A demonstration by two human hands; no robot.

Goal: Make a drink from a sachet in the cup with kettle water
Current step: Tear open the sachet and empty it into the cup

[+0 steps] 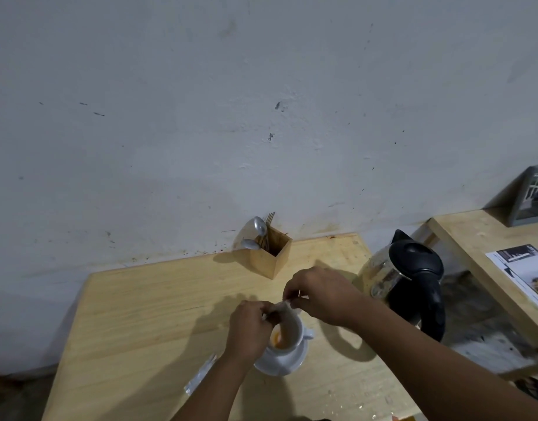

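Both hands, left hand point(252, 325) and right hand point(317, 294), pinch a sachet point(282, 306) over a cup point(287, 335) mid-tabletop point(158, 305), near the kettle point(404, 278) at its right edge, below a scuffed wall point(231, 117).

One head view only. We look from above, forward and down, wide-angle, close over our own hands at the near table point(146, 302) edge. We face the wall point(200, 101), which fills the upper frame.

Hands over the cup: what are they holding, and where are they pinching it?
Both hands hold one small sachet tipped over the white cup. The left hand pinches its lower end and the right hand its upper end, with orange powder in the cup.
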